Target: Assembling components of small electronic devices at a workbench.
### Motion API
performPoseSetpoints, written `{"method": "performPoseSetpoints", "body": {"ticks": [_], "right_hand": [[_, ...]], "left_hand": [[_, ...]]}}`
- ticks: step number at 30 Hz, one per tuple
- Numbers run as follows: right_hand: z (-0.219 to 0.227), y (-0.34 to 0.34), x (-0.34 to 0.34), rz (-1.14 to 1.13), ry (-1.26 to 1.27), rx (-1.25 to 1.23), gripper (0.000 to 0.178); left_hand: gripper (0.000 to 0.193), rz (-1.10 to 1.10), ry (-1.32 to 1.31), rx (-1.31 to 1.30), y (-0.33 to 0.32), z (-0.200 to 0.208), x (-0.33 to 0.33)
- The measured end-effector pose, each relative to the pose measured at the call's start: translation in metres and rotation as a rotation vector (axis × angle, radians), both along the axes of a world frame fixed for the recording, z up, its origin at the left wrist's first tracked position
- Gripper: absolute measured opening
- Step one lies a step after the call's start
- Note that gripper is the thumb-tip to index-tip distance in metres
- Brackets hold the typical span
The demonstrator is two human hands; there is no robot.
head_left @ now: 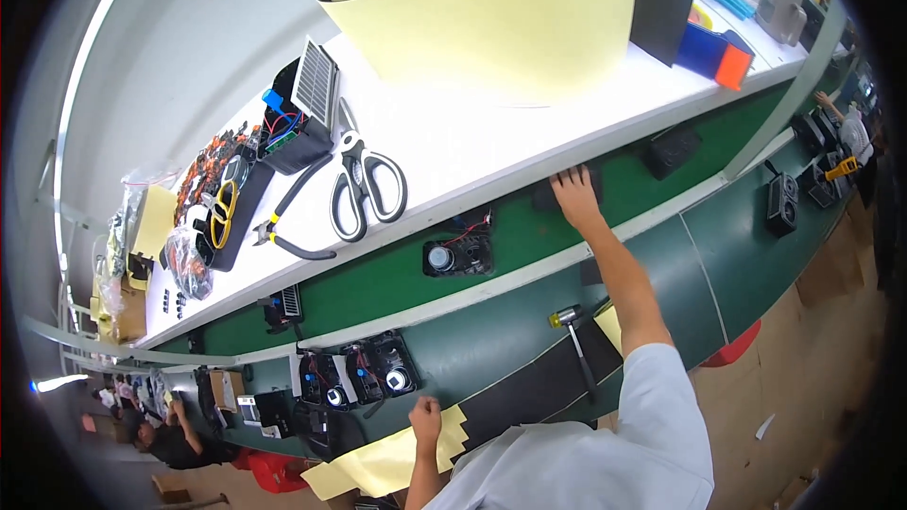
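My right hand (575, 196) reaches far over the green conveyor belt, its fingers stretched out on a dark casing (546, 196). Most of that casing is covered by the hand. Closer to me, my left hand (425, 418) is curled into a loose fist above the bench edge, beside a yellow sheet (378, 461); I see nothing in it. To its left lie opened black housings (378, 370) with wires and round silver parts. A hammer (575, 345) with a yellowish head rests on black matting (529, 395) between my arms.
Another open housing (459, 255) and a black block (673, 149) sit on the belt. The white shelf beyond holds scissors (364, 189), pliers (288, 217), a solar-panel unit (307, 109) and a large yellow sheet-covered box (491, 28). People work at both far ends.
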State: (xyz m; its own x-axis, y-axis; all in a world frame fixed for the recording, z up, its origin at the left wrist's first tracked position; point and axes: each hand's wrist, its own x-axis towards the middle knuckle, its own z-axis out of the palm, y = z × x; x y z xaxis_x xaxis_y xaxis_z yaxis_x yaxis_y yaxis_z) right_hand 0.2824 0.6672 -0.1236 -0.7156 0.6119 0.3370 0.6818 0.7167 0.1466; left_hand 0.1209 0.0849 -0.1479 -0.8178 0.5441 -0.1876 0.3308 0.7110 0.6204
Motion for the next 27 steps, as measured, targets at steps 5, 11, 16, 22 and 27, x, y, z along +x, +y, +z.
{"method": "performPoseSetpoints", "body": {"ticks": [5, 11, 16, 22, 27], "right_hand": [[-0.051, -0.044, 0.016, -0.038, 0.205, 0.002, 0.046], [-0.007, -0.087, 0.021, -0.173, 0.286, -0.133, 0.043], [0.013, -0.275, -0.042, 0.358, 0.109, -0.422, 0.016], [-0.03, -0.467, -0.016, 0.982, -0.014, -0.695, 0.053], [-0.052, -0.472, 0.002, 1.033, -0.066, -0.698, 0.052]], "left_hand": [[0.021, -0.035, -0.035, -0.238, -0.034, -0.01, 0.021], [0.032, -0.15, -0.004, -0.262, -0.082, -0.041, 0.02], [0.054, -0.005, 0.005, -0.232, -0.069, -0.042, -0.007], [0.054, -0.055, -0.037, -0.182, -0.067, -0.031, -0.013], [0.054, 0.024, -0.062, -0.132, -0.071, -0.035, -0.007]]}}
